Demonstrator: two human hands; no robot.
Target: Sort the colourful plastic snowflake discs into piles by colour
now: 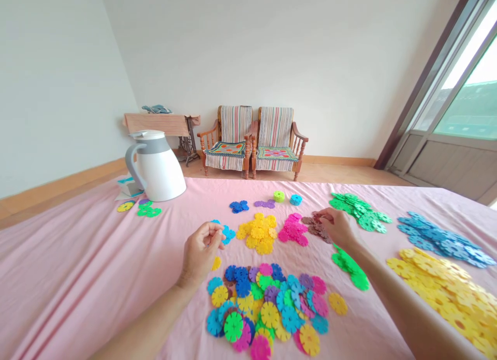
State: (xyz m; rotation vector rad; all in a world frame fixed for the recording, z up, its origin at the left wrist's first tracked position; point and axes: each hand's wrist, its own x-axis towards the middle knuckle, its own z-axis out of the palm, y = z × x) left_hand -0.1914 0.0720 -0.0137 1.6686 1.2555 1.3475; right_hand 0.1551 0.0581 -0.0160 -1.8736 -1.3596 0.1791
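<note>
My left hand (201,250) is closed in a pinch beside a few light-blue slotted discs (228,234); whether anything sits between its fingertips is hidden. Over the small pile of brown slotted discs (315,228), my right hand (338,226) has its thumb and fingers closed on what looks like a brown disc. Between the hands lie a yellow pile (257,231) and a pink pile (293,229). Nearer to me spreads a mixed heap of coloured discs (267,311). Under my right forearm are green discs (350,268).
A white jug (159,168) stands at the back left of the pink cloth (97,256). Larger green (359,210), blue (442,238) and yellow (446,293) piles lie on the right. Dark-blue discs (238,207) and purple discs (264,204) lie farther back. Two armchairs (275,137) stand beyond.
</note>
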